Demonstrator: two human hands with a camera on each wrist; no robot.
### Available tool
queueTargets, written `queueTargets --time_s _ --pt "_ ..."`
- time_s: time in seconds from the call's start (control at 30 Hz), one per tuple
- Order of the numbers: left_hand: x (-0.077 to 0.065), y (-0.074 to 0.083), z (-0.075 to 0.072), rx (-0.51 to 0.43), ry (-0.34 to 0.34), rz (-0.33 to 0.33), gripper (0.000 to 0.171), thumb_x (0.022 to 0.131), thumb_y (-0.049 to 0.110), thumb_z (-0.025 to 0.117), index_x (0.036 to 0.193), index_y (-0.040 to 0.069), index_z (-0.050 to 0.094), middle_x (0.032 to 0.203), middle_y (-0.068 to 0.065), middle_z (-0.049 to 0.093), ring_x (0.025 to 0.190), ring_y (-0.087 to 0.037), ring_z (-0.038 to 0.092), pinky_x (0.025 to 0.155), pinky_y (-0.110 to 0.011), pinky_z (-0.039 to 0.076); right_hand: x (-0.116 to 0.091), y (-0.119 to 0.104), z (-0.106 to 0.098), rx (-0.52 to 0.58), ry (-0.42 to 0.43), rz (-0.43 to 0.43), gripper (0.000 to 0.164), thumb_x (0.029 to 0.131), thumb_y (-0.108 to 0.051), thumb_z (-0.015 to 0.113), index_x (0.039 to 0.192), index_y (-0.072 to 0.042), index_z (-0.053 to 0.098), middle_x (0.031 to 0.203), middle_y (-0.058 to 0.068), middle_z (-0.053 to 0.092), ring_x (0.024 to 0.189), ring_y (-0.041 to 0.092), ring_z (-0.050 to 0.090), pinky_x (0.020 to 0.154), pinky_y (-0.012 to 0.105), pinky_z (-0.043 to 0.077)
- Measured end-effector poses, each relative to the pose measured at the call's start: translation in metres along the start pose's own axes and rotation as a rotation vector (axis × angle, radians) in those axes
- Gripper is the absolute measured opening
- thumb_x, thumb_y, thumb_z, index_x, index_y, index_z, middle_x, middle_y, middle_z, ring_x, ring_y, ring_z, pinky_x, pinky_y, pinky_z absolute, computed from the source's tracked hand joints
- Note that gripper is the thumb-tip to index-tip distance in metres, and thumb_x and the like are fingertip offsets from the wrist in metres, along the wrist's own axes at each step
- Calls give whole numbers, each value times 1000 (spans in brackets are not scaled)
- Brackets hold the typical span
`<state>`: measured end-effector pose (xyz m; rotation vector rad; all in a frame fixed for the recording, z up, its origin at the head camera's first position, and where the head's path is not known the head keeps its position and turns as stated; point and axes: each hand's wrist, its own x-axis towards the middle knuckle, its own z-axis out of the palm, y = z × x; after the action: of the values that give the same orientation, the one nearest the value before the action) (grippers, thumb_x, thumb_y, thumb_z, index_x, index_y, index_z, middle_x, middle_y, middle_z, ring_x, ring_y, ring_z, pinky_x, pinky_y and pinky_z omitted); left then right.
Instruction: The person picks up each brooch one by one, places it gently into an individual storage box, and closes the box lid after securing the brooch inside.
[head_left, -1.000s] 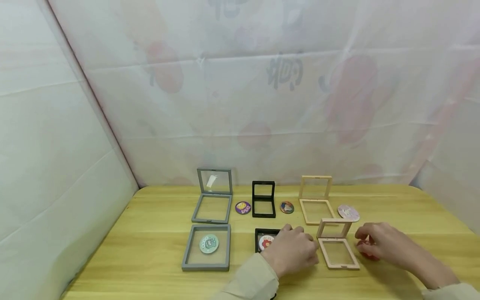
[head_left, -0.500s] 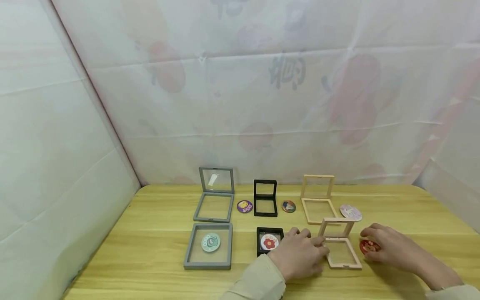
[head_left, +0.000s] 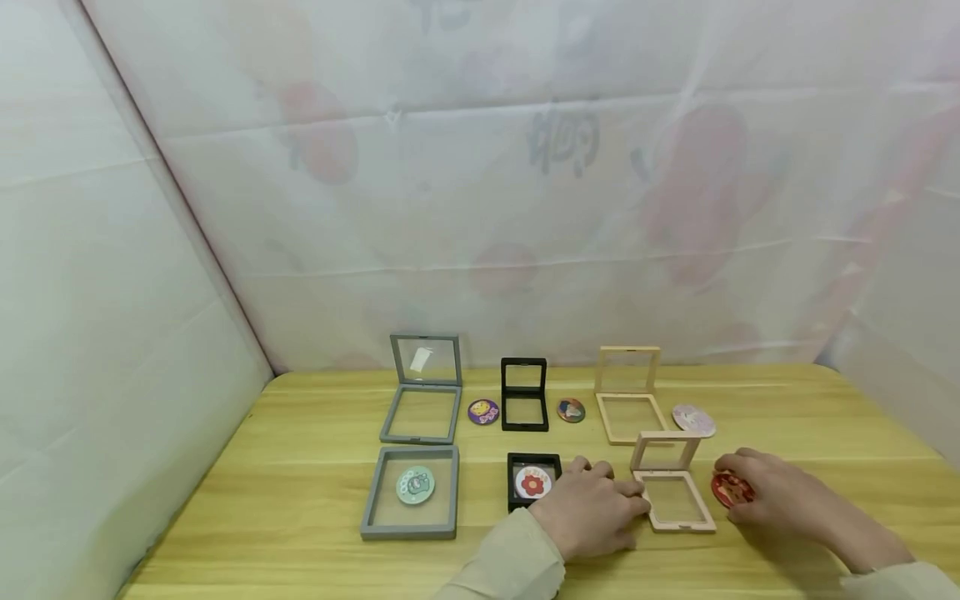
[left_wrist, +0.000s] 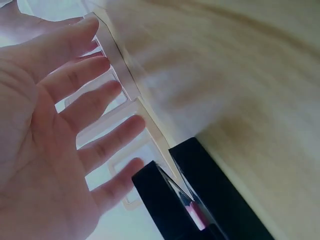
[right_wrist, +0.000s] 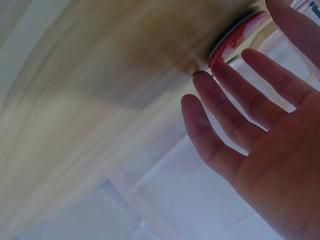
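Near the front right, my right hand (head_left: 783,500) holds a round red button badge (head_left: 732,489) by its edge, thumb on one side and fingertips on the other. In the right wrist view the badge (right_wrist: 237,37) shows nearly edge-on between thumb and fingers, close over the table. Left of it a small pale pink hinged display frame (head_left: 677,527) stands with its lid raised. My left hand (head_left: 592,508) has its fingers spread and fairly straight, fingertips at that frame's left edge. It partly covers a black frame (head_left: 512,492) with a red-flower badge (head_left: 532,482).
Behind stand raised-lid frames in grey (head_left: 384,433), black (head_left: 505,412) and cream (head_left: 609,429). Purple (head_left: 483,411), multicoloured (head_left: 571,410) and pale lilac (head_left: 693,420) badges lie beside them. A grey frame (head_left: 371,508) with a green badge (head_left: 415,484) lies front left.
My left hand has shifted right to the pink frame, uncovering more of the black frame and its flower badge. My right fingers have opened around the red badge, so more of it shows.
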<state>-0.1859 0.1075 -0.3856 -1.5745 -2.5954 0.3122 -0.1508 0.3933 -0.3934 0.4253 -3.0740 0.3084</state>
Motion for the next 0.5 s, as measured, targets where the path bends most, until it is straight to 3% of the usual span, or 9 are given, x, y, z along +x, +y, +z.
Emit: queueTargets --time_s 0.2,0.5 --pt "2 1 -4 -42 -42 -15 45 98 54 61 142 45 56 145 30 48 116 -2 55 101 -36 45 0 1 0 -15 29 -11 48 67 -17 91 106 -3 68 95 0 61 79 15 56 62 33 50" --pt "3 7 -8 -37 -89 -47 40 101 50 57 140 47 57 144 32 47 112 0 54 90 -28 44 -1 3 4 -49 42 -2 40 69 -18 91 101 -9 70 94 -4 62 78 12 57 64 37 52"
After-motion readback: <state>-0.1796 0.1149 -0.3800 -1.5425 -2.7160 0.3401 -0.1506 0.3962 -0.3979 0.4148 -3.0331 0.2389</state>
